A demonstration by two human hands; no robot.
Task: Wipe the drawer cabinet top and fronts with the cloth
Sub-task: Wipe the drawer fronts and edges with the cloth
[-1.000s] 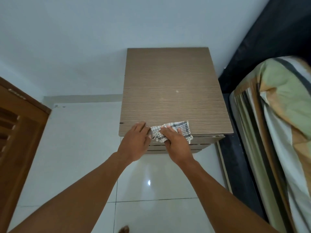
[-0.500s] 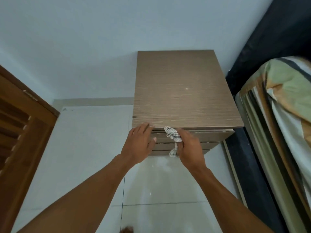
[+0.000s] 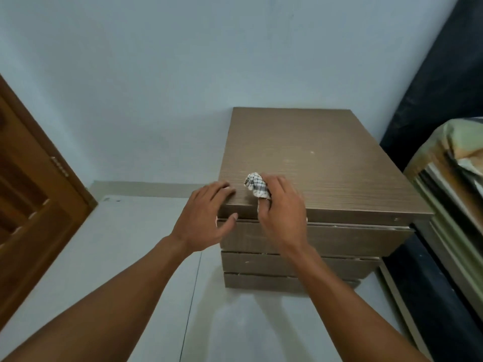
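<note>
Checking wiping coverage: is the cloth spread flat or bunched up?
Bunched up: the cloth is a small crumpled wad in the right hand, at the cabinet's front edge.

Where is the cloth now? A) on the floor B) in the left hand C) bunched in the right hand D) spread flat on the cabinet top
C: the right hand grips the bunched cloth at the front edge of the cabinet top; the left hand rests on its corner.
</note>
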